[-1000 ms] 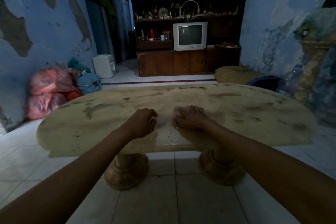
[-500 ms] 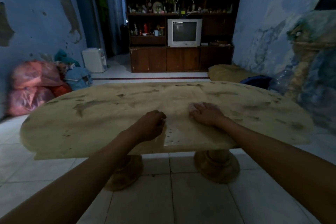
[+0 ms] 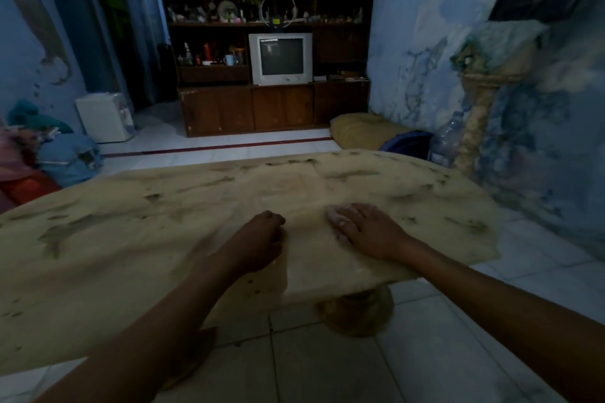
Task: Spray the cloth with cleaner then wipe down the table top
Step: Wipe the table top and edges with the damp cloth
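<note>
Hands: the right hand [image 3: 368, 232] lies flat on the tabletop [image 3: 131, 239], fingers straight and pressed down over a pale cloth [image 3: 334, 215], of which only a small edge shows at the fingertips. The left hand [image 3: 262, 235] is curled into a fist with nothing visible in it, resting on the tabletop just beside the right. Against the frame 0.5 s ago, the right hand and cloth have shifted back toward the left hand, narrowing the gap between the 2; the left fist has kept its place. The view has also swung, so the tabletop's left end now runs out of frame. The tabletop is tan stone with dark blotches on a rounded pedestal [image 3: 357, 314]. Beyond it stand a wooden cabinet [image 3: 278, 108] with a television [image 3: 281, 57], a yellow cushion [image 3: 360, 129] and a clear bottle [image 3: 447, 141] by the right wall.
</note>
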